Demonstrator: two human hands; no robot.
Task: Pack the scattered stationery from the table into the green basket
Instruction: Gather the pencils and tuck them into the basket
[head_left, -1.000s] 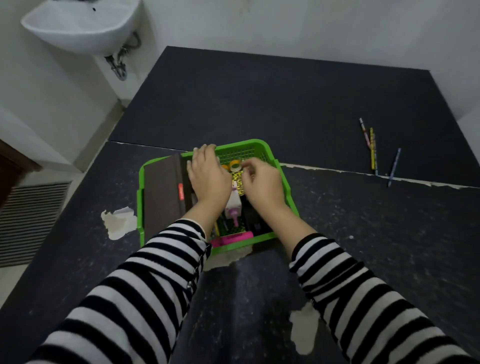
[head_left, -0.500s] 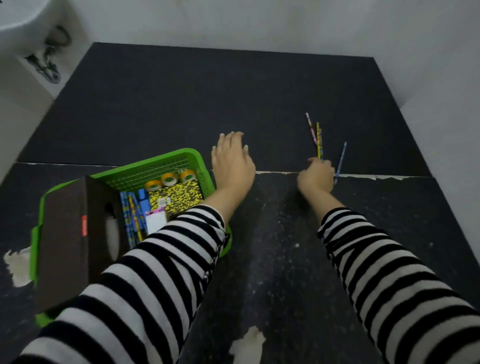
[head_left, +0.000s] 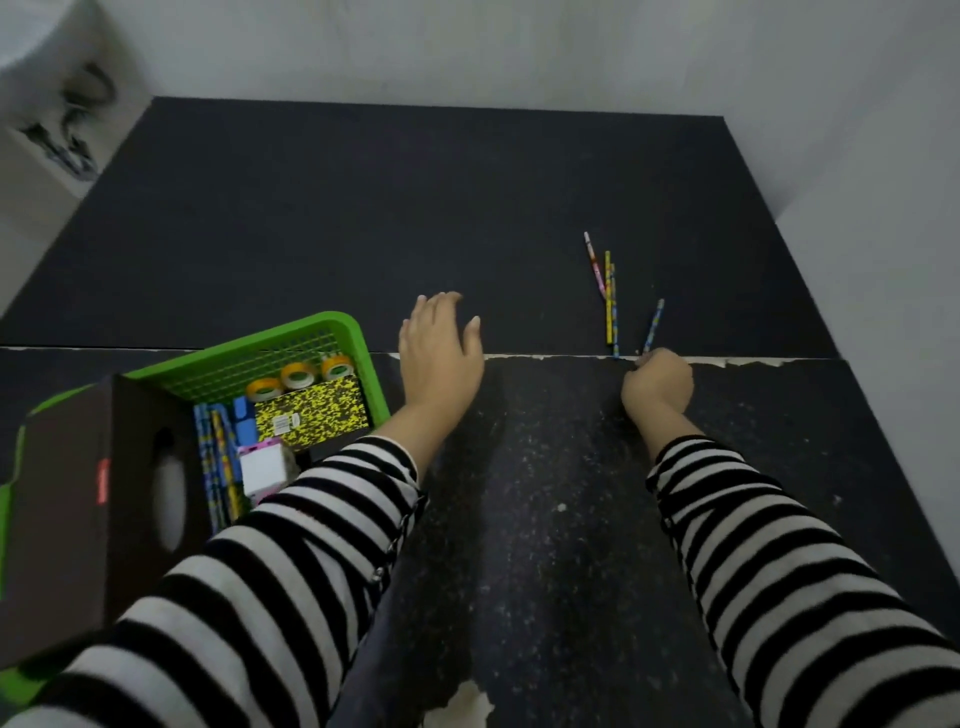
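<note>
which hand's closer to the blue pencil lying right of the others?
Right. The right hand sits at the near end of the blue pencil, fingers curled by its tip. The left hand lies open on the table, far to the pencil's left, beside the green basket.

The left hand (head_left: 441, 358) is spread palm-down over the dark worktop (head_left: 363, 218), fingers straight and pointing to twelve o'clock, with the green basket (head_left: 343, 325) just beside it at nine o'clock. The right hand (head_left: 657, 384), at three o'clock from the left, has its fingers curled at the near end of a blue pencil (head_left: 653, 326); whether they pinch it cannot be told. A yellow pencil (head_left: 608, 296) and a pink pencil (head_left: 595, 265) lie at its eleven o'clock. The basket holds three tape rolls (head_left: 298, 375), a yellow-speckled notebook (head_left: 311, 413) and a dark box (head_left: 78, 509)
</note>
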